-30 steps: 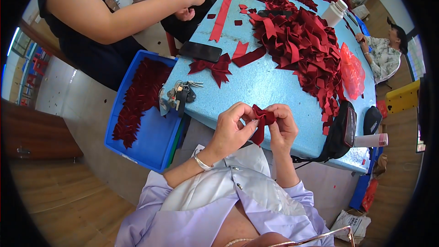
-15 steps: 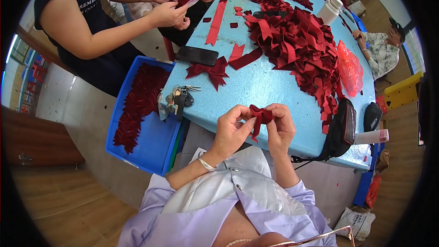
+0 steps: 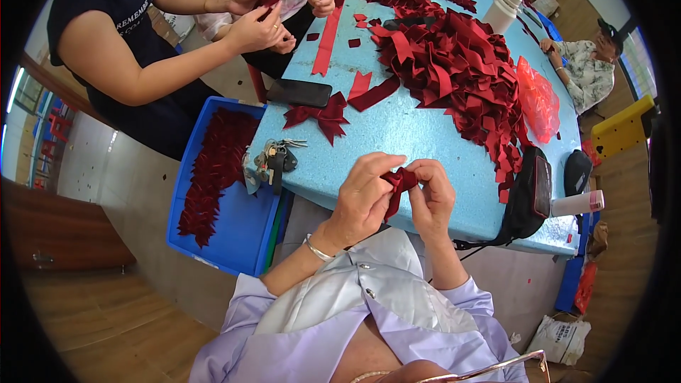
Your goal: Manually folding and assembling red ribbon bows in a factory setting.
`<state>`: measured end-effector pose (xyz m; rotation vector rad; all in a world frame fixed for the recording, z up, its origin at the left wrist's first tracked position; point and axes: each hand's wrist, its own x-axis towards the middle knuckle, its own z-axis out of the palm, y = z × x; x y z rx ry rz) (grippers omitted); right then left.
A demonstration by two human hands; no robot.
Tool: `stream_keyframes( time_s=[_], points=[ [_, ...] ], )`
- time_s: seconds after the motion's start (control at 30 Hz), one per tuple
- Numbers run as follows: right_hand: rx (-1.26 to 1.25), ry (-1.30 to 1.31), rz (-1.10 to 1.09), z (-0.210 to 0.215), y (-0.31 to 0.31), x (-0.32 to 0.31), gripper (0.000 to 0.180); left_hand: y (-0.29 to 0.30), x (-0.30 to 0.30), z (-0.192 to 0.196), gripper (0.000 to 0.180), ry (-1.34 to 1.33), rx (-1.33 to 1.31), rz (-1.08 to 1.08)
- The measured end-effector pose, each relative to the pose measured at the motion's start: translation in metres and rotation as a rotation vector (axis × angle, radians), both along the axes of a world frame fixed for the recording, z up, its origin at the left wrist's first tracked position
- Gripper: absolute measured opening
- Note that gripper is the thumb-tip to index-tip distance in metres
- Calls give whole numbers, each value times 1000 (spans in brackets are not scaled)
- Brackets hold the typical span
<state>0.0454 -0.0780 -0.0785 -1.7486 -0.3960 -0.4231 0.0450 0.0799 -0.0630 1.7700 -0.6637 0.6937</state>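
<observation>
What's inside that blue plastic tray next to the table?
The tray holds dark red fabric pieces, overlapping in a long band. Anything beneath the pieces is covered, so I can't tell what's there.

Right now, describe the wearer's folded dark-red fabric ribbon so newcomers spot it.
Find the light-blue table. At its near side, between the wearer's left hand and right hand, is the folded dark-red fabric ribbon. It is handled singly, unlike the piled red ribbons beyond.

The phone [image 3: 299, 92] and keys [image 3: 275, 161] lie left of the ribbon pile [image 3: 457, 74].
</observation>
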Motion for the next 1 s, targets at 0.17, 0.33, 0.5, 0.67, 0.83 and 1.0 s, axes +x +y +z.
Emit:
stream_keyframes(
  time_s=[0.17, 0.33, 0.5, 0.67, 0.83, 1.0],
  points=[
    [-110, -94, 2, 5, -4, 6, 19, 1, 5, -7, 23, 77, 3, -251],
    [-19, 8, 30, 2, -12, 3, 17, 0, 1, -18, 22, 309, -162, -369],
    [467, 422, 286, 6, -21, -1, 18, -3, 0, -24, 22, 499, -437, -511],
    [328, 242, 141, 13, -19, -13, 21, -6, -1, -24, 19, 538, -582, -544],
    [-67, -45, -5, 8, -19, -13, 31, -9, 0, -29, 20, 518, -662, -561],
    [-178, -141, -16, 13, -17, -11, 33, -9, 0, -28, 19, 518, -679, -559]
  ],
)
